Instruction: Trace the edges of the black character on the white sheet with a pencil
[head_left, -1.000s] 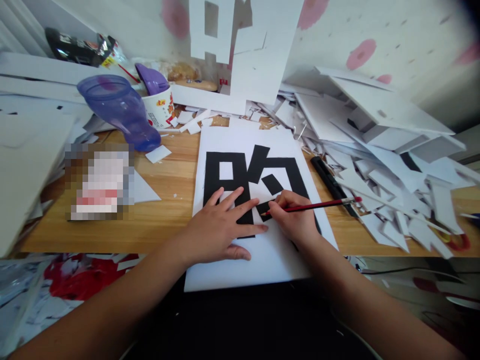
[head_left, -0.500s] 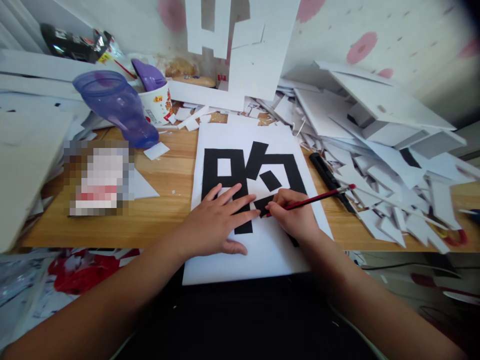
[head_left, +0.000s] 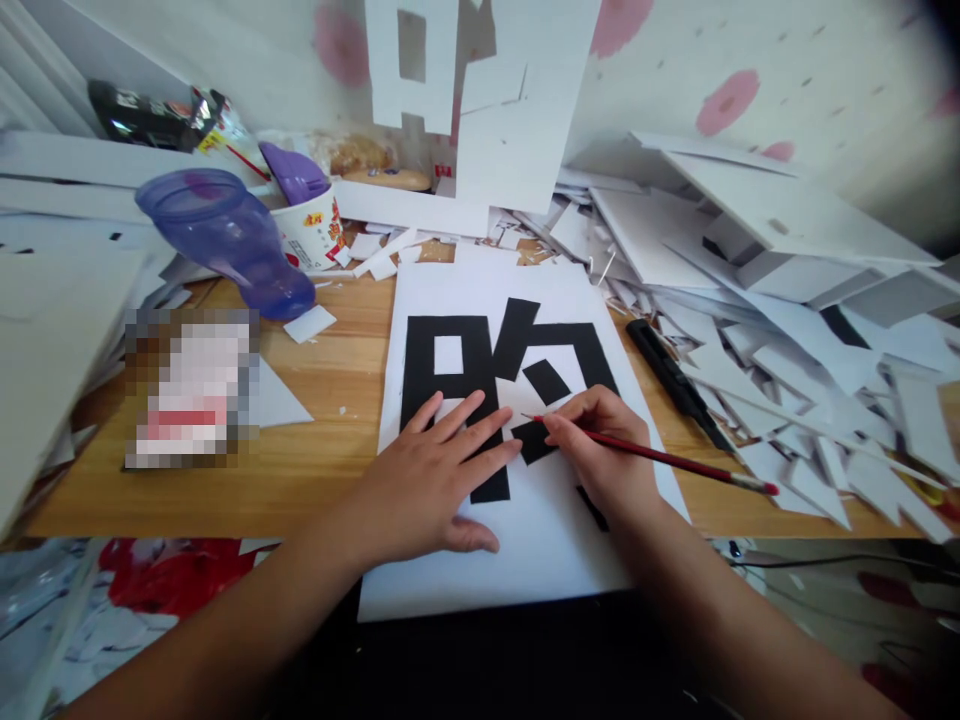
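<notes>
A white sheet (head_left: 420, 580) lies on the wooden table with black cut-out shapes on it that form a character. My left hand (head_left: 442, 475) rests flat with fingers spread over the lower part of the black left-hand shape (head_left: 420, 345). In my right hand (head_left: 604, 445) is a red pencil (head_left: 675, 460) with a pink eraser end pointing right. Its dark tip is over the white area just above the slanted black bar (head_left: 534, 440); whether it touches the sheet I cannot tell. A black diamond-like piece (head_left: 546, 381) lies just above that bar.
A black utility knife (head_left: 675, 380) lies right of the sheet, beside heaped white offcuts (head_left: 787, 400). At left are a purple translucent bottle (head_left: 225, 240), a paper cup (head_left: 315, 235) and a blurred-out object (head_left: 195, 390). White cut boards (head_left: 510, 130) stand at the back.
The pencil's tip has moved up from the slanted black bar's lower edge to above it, and its eraser end has swung down. My left hand stays spread on the sheet. The view has tilted slightly.
</notes>
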